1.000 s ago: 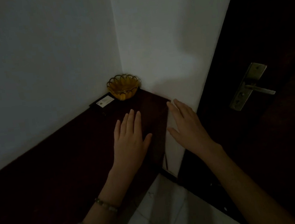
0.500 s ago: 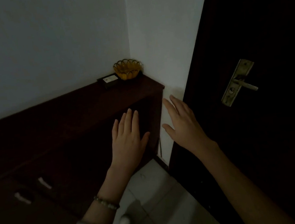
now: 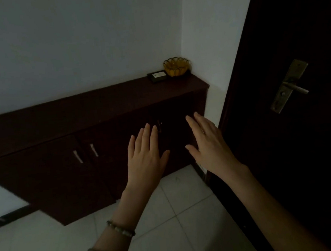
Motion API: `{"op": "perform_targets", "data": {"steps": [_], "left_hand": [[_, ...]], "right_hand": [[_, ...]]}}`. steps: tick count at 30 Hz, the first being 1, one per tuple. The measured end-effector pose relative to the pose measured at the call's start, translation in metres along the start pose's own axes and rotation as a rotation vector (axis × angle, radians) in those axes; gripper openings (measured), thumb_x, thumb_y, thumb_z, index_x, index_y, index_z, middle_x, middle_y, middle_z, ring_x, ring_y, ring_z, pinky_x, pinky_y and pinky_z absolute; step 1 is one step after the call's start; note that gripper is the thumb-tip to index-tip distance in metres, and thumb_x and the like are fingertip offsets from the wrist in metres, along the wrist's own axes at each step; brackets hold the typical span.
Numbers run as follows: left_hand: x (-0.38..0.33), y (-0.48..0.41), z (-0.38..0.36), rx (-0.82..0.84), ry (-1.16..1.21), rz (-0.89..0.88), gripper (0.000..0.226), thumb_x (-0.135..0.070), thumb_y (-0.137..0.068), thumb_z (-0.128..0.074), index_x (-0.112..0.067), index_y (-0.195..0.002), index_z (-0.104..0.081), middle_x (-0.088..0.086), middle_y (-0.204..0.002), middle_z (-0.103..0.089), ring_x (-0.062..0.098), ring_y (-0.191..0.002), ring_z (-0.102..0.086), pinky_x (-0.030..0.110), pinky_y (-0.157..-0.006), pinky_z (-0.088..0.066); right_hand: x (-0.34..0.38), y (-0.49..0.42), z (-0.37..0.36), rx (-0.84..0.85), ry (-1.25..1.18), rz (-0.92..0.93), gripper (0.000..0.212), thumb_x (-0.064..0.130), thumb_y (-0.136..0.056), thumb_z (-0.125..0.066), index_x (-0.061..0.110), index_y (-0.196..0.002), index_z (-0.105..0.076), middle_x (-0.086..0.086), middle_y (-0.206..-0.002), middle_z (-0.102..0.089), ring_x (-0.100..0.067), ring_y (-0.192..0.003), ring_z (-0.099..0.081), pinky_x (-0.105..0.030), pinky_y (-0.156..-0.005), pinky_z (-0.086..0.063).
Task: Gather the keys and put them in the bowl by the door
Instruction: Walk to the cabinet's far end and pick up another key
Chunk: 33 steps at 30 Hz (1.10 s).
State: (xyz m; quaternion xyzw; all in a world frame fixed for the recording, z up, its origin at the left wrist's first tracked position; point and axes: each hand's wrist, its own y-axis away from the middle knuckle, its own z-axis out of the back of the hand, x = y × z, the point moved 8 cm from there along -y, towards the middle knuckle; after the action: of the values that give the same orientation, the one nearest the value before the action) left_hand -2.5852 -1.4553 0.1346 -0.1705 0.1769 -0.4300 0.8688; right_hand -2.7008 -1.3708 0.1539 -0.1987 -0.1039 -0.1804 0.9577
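Because both of our hands are spread flat and hold nothing, we have no keys to deliver yet, and none show anywhere in the dim view. Our left hand (image 3: 146,156) hangs at the centre of the frame with its fingers splayed wide, and our right hand (image 3: 208,145) hangs just right of it, equally open, both in front of the dark cabinet (image 3: 92,146) and apart from it. The yellow bowl (image 3: 177,66) sits in the upper right of centre, at the far end of the cabinet top, in the wall corner beside the door (image 3: 304,27); whether it holds anything we cannot tell from here. A small dark box (image 3: 157,76) sits just beside it on the left.

The main risk, as we judge it, is the gloom: keys lying on the dark wood or the floor could easily be missed, so we might leave some behind. The bowl stands close to the cabinet's end, and a careless drop could knock it or send keys over the edge onto the tiles (image 3: 171,217).
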Motion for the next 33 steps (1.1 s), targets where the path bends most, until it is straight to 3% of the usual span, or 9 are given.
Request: {"op": "perform_targets", "data": {"steps": [6, 20, 27, 33], "left_hand": [[0.032, 0.061, 0.04, -0.027, -0.023, 0.076, 0.07, -0.038, -0.087, -0.057, -0.005, -0.141, -0.027, 0.019, -0.147, -0.032, 0.031, -0.136, -0.028, 0.048, -0.112, -0.02], [0.141, 0.264, 0.155, -0.029, -0.107, 0.361, 0.069, -0.034, -0.084, -0.063, -0.002, -0.138, -0.033, 0.021, -0.144, -0.038, 0.034, -0.133, -0.034, 0.052, -0.11, -0.026], [0.187, 0.304, 0.184, -0.047, -0.159, 0.491, 0.07, -0.038, -0.088, -0.056, -0.005, -0.141, -0.026, 0.018, -0.148, -0.03, 0.03, -0.137, -0.025, 0.049, -0.114, -0.017], [0.227, 0.309, 0.191, -0.063, -0.241, 0.608, 0.071, -0.044, -0.09, -0.046, -0.008, -0.144, -0.018, 0.015, -0.152, -0.023, 0.027, -0.14, -0.017, 0.043, -0.115, -0.006]], "right_hand": [[0.061, 0.035, -0.008, 0.045, -0.048, 0.055, 0.072, 0.024, -0.088, -0.058, 0.017, -0.143, -0.012, -0.014, -0.154, -0.015, -0.027, -0.141, -0.014, -0.041, -0.112, -0.019], [0.277, 0.131, -0.043, 0.144, -0.186, 0.309, 0.074, 0.024, -0.086, -0.06, 0.018, -0.143, -0.013, -0.011, -0.154, -0.015, -0.024, -0.141, -0.012, -0.032, -0.109, -0.011], [0.343, 0.133, -0.057, 0.191, -0.228, 0.435, 0.075, 0.023, -0.085, -0.061, 0.017, -0.143, -0.014, -0.013, -0.154, -0.017, -0.025, -0.141, -0.014, -0.038, -0.111, -0.018], [0.38, 0.107, -0.081, 0.234, -0.236, 0.559, 0.076, 0.024, -0.084, -0.063, 0.019, -0.143, -0.014, -0.012, -0.153, -0.018, -0.025, -0.14, -0.016, -0.033, -0.107, -0.015]]}}
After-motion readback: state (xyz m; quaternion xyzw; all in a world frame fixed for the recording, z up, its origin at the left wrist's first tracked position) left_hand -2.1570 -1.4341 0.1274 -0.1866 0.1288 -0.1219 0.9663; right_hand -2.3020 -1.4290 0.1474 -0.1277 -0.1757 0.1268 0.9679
